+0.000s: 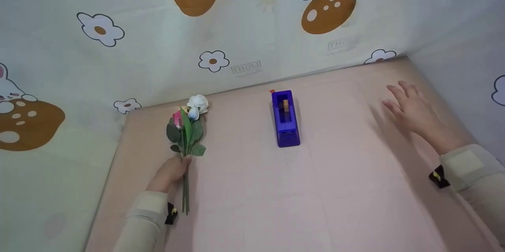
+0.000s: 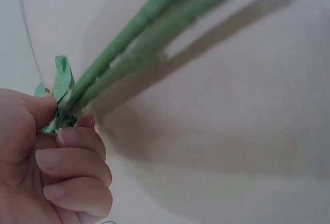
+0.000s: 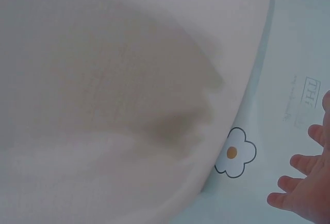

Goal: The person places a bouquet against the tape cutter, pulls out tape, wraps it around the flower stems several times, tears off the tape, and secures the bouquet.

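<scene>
My left hand point(image 1: 171, 171) pinches a small bunch of artificial flowers point(image 1: 187, 129) by its green stems point(image 2: 139, 44), between thumb and curled fingers. White, pink and pale blue blooms point toward the wall, and the stem ends stick out below the hand. A blue tape dispenser point(image 1: 286, 120) stands on the table between the two hands, with a small roll of tape point(image 1: 286, 106) inside it. Over the table's right side my right hand point(image 1: 414, 108) hovers, fingers spread and holding nothing; its fingers also show at the edge of the right wrist view.
A pale pink cloth covers the table point(image 1: 260, 189). Behind it rises a wall covering point(image 1: 252, 19) printed with flowers, rabbits and brown strawberry shapes, which continues down the left and right sides. Dark wrist cameras sit on both cuffs.
</scene>
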The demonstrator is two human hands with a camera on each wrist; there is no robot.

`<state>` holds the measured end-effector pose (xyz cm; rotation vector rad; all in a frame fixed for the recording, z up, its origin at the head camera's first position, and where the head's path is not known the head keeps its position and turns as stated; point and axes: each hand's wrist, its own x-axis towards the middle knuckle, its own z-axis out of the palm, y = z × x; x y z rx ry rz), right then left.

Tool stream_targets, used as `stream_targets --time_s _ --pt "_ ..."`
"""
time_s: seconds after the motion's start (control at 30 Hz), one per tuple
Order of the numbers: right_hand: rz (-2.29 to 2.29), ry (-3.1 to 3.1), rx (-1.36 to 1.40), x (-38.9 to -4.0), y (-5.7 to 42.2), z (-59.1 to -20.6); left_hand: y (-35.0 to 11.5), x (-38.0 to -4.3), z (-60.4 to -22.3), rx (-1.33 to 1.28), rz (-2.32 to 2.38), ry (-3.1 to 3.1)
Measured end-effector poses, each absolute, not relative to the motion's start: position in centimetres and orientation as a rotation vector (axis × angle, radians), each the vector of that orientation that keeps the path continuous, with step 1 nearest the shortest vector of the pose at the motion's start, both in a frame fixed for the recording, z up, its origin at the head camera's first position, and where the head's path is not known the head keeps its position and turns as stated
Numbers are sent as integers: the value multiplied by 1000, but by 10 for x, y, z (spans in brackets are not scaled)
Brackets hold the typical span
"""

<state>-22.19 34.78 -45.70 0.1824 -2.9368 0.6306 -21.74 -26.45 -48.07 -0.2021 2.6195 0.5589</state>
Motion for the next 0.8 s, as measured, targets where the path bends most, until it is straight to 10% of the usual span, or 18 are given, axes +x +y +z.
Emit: stream_targets --time_s 0.8 --pt "472 -3019 123 -238 343 -450 -189 -254 -453 158 435 3311"
